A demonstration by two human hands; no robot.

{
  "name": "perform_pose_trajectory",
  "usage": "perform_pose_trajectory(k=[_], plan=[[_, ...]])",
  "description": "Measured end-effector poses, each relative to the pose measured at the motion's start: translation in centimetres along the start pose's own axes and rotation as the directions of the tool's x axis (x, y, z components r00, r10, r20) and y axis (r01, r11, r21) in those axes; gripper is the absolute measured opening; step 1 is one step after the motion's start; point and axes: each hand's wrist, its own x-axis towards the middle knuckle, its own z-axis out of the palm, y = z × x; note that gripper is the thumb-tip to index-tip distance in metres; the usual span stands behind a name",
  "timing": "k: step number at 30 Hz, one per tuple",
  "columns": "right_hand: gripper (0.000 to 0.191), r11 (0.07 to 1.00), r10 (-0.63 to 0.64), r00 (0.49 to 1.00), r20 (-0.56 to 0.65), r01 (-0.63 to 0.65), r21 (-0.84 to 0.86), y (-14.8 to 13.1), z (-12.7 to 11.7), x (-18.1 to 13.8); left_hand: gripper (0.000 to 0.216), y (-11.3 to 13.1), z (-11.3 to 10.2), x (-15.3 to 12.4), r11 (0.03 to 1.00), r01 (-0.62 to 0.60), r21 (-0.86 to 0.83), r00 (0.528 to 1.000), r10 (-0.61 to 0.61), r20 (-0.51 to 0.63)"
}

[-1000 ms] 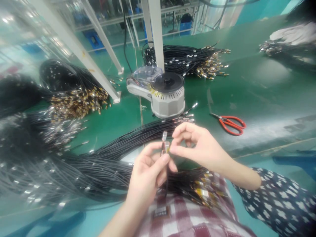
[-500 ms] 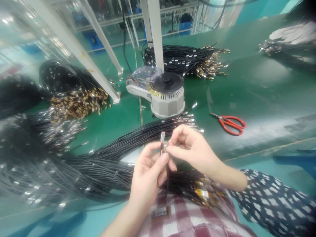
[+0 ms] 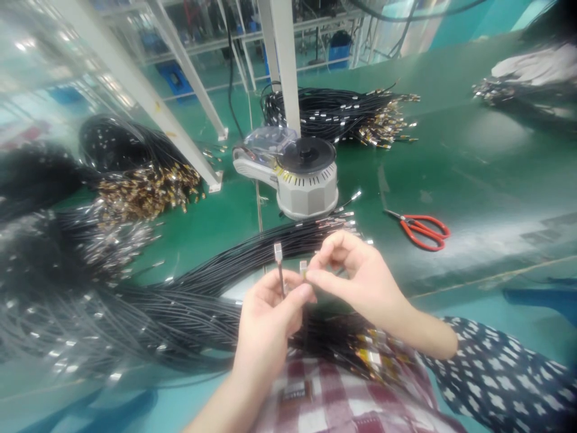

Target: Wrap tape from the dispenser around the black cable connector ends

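Note:
My left hand (image 3: 269, 316) is closed around a thin black cable (image 3: 282, 279), whose silver plug (image 3: 278, 251) points up above the fingers. A second small silver end (image 3: 303, 266) shows between the two hands, close to the right fingertips. My right hand (image 3: 360, 278) is pinched beside it, thumb against forefinger; a bit of yellow shows at the pinch. Fingers hide how that second end is joined to the cable. Below the hands lies a thick bundle of black cables (image 3: 180, 316), with yellow and silver ends (image 3: 372, 355) at its right.
A round grey tape dispenser (image 3: 306, 195) stands behind the hands on the green table (image 3: 455, 174). Red-handled scissors (image 3: 424, 231) lie to the right. More cable bundles lie behind (image 3: 324, 111) and at the left (image 3: 148, 189). White metal posts (image 3: 291, 72) rise from the table.
The cable's silver plug has moved left, away from the second silver end, which stays near my right fingertips. The gap between the two ends has grown. The view has shifted slightly.

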Motion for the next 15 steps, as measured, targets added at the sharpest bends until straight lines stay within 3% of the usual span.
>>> perform_pose_trajectory(k=[7,15], plan=[[0.016,0.994,0.050,0.999,-0.006,-0.049,0.103,0.43,-0.38,-0.24,0.019,0.13,-0.14,0.35,0.999,0.018,-0.047,1.000,-0.018,-0.003],[0.028,0.997,0.057,0.997,-0.047,-0.054,0.061,0.48,-0.03,-0.12,0.019,0.01,-0.23,0.30,0.997,0.039,-0.063,0.999,-0.037,0.032]])
